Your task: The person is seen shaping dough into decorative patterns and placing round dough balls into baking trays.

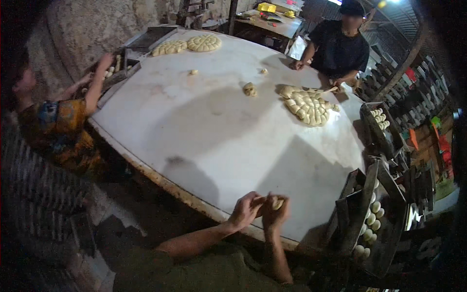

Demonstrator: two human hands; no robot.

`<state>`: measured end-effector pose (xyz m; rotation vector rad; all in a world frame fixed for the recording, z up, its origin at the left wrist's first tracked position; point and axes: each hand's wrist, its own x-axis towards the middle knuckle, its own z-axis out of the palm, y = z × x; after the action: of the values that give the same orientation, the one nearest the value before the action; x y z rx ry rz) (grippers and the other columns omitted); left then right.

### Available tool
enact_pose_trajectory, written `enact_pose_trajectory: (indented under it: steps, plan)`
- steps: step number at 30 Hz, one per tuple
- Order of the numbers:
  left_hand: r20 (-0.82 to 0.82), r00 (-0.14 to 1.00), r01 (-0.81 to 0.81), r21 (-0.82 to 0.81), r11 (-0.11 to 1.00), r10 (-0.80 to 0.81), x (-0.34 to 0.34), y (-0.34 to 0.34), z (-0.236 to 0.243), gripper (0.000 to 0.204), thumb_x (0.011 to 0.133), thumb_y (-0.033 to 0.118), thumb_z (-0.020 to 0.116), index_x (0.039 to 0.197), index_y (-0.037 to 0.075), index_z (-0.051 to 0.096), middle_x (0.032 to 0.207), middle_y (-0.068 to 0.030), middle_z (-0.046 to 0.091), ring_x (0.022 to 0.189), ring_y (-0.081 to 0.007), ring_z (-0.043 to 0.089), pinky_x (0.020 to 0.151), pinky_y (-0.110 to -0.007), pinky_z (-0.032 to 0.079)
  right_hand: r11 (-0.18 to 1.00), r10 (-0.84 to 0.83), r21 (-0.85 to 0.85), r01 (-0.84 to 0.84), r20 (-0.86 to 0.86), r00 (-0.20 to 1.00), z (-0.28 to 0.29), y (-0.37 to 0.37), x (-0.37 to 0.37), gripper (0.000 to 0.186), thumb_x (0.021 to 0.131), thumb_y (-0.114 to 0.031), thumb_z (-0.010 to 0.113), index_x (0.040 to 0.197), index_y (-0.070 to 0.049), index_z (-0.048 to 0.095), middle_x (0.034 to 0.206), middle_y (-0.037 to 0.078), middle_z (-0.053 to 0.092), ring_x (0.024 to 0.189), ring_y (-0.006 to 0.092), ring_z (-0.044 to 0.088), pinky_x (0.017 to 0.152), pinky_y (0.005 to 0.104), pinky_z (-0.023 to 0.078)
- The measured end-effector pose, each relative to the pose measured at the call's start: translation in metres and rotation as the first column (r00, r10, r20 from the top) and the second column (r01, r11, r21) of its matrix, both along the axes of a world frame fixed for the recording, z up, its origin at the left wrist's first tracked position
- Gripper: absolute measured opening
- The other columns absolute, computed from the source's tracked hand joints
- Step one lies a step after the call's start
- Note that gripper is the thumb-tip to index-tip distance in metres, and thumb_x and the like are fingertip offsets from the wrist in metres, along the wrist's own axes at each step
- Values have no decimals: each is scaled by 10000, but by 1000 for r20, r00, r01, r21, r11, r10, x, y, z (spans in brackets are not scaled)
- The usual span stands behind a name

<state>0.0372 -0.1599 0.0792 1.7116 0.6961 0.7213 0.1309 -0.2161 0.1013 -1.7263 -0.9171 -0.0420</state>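
The largest item is the pale-topped bench (194, 121), its near edge running just beneath the worker's two hands. Next in size is the wooden tray (361, 209) to the right, followed by the scored dough slab (309, 107) near the far co-worker (340, 53). The left hand (244, 212) has its fingers curled in narrow; whether they bear on anything cannot be told. The right hand (275, 215), just beside it, has its fingers closed around a small dough piece (277, 203), pale and partly hidden, held above the bench's near edge. The round dough balls (370, 220) in the tray are smooth and separate. The smallest item, the held piece, is judged light, soft and yielding, liable to dent or stretch under a hard pinch and possibly a little tacky. A hold round its sides, with cupped fingers and light, even pressure, is judged soundest; fingertips alone would probably mark it.
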Motion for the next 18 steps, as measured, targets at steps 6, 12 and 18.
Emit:
enact_pose_trajectory:
  steps: [6,12,18]
  plan:
    - [82,949,314,-356,880,-305,-5,-37,35,400,922,344,518,1120,-4,515,837,-107,591,782,-156,578,644,-256,479,971,24,225,86,-443,896,16,66,121,311,846,-275,651,751,-83,425,641,19,445,562,121,435,492,288,395]
    - [40,983,185,-225,957,-181,-99,51,-41,249,874,195,586,1047,19,558,966,-118,582,854,-204,580,738,-353,490,740,629,665,-101,-631,454,-78,16,150,198,961,-257,458,932,-60,460,766,32,486,688,155,483,647,318,436]
    - [-287,910,94,846,525,299,-131,208,-64,314,785,285,650,1010,78,580,928,-126,541,795,-302,542,711,-438,456,883,350,-416,-216,278,895,-129,-32,97,200,870,-202,574,951,-20,566,921,111,543,954,263,489,732,350,420]
